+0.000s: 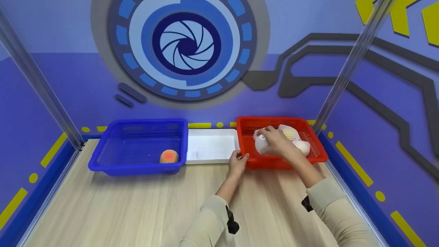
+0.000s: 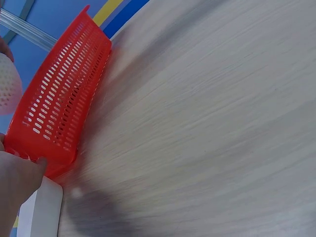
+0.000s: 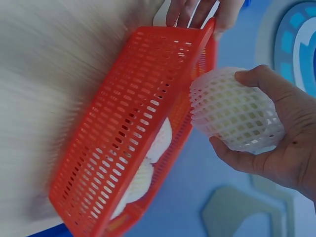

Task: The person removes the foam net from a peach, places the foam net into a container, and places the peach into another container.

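My right hand holds a pale round fruit in a white foam net, thumb and fingers spread around its sides. In the head view this fruit is over the left part of the red basket, and the right wrist view shows it above the rim. Several more foam-netted fruits lie inside the basket, partly hidden by the hand and the basket wall. At the basket's front left corner, my left hand grips the rim between thumb and fingers.
Left of the red basket stands a shallow white tray. Beyond it, a blue basket holds an orange-pink peach-like fruit without a net. Painted panels close off the back and sides of the wooden table.
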`<state>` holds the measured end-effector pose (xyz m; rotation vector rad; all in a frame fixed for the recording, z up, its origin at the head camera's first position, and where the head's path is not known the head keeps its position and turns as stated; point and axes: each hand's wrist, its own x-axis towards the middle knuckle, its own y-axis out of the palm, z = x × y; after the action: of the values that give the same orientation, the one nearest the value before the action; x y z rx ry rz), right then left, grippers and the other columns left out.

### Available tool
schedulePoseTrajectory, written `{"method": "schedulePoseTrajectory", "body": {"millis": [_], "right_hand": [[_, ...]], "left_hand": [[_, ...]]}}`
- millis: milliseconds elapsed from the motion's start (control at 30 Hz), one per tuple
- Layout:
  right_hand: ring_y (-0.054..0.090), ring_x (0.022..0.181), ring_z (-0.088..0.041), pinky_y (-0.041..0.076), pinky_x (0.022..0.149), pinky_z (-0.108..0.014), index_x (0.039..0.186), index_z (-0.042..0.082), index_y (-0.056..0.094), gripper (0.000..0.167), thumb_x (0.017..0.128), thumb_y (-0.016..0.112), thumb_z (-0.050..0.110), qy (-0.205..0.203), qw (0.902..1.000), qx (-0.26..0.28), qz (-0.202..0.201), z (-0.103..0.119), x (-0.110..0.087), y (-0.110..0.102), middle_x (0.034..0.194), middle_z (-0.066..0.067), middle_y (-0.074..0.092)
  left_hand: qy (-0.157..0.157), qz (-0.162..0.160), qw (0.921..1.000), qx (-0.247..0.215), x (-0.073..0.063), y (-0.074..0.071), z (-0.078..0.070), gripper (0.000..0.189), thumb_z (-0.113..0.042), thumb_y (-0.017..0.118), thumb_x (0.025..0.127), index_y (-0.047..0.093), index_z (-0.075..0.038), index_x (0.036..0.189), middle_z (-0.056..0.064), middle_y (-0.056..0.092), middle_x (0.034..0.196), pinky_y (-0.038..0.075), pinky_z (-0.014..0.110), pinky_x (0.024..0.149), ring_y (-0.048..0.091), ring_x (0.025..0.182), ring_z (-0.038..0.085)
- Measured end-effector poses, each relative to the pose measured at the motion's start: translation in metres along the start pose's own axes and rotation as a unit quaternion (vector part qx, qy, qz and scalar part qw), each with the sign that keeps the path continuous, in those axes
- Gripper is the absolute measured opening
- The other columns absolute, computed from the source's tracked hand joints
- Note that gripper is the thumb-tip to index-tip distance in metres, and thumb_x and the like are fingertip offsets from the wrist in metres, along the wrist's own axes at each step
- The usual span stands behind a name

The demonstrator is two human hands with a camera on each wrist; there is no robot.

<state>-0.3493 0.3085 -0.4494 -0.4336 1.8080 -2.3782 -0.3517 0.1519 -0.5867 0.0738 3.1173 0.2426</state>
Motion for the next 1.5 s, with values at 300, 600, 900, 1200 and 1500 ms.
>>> {"method": "schedulePoseTrajectory", "body": {"millis": [300,600,900,1200,1500], "right_hand": [[0.062,0.105,-0.039,0.047,0.097,-0.063,0.121,0.011,0.064,0.057,0.069,0.086,0.013,-0.042,0.9991,-0.002,0.005,0.017,-0.019,0.004,0.125,-0.021,0.058],[0.059,0.108,-0.036,0.047,0.093,-0.060,0.118,0.009,0.065,0.054,0.069,0.086,0.010,-0.095,0.9955,-0.003,0.005,0.030,-0.037,0.014,0.123,-0.019,0.060],[0.058,0.107,-0.032,0.048,0.091,-0.056,0.121,0.009,0.066,0.055,0.069,0.086,0.015,-0.100,0.9947,0.004,0.020,0.039,-0.053,0.029,0.119,-0.016,0.061],[0.057,0.107,-0.029,0.048,0.090,-0.054,0.119,0.012,0.065,0.054,0.069,0.086,0.014,-0.119,0.9923,0.017,0.027,0.048,-0.060,0.036,0.118,-0.014,0.061],[0.055,0.111,-0.029,0.052,0.092,-0.051,0.123,0.017,0.064,0.058,0.071,0.090,0.018,-0.111,0.9910,0.038,0.065,0.064,-0.066,0.049,0.127,-0.012,0.059]], "left_hand": [[0.015,-0.010,0.9996,0.023,0.005,-0.003,0.001,0.027,-0.008,0.064,0.097,0.057,0.007,0.118,0.022,0.065,0.121,0.057,0.039,0.094,0.064,0.113,0.034],[0.032,-0.015,0.9982,0.048,0.010,-0.004,-0.003,0.028,-0.004,0.067,0.094,0.056,0.013,0.114,0.026,0.066,0.114,0.058,0.038,0.090,0.065,0.111,0.038],[0.037,0.007,0.9912,0.127,0.004,-0.015,-0.007,0.029,-0.014,0.070,0.095,0.059,0.008,0.112,0.023,0.068,0.111,0.058,0.036,0.088,0.066,0.106,0.033],[0.023,0.027,0.9931,0.112,0.000,-0.043,-0.016,0.029,-0.015,0.069,0.095,0.060,0.005,0.113,0.016,0.066,0.109,0.055,0.034,0.087,0.063,0.103,0.027],[0.048,0.069,0.9787,0.188,-0.001,-0.067,-0.021,0.029,-0.024,0.070,0.096,0.063,0.000,0.112,0.017,0.069,0.117,0.055,0.040,0.092,0.067,0.108,0.029]]}}
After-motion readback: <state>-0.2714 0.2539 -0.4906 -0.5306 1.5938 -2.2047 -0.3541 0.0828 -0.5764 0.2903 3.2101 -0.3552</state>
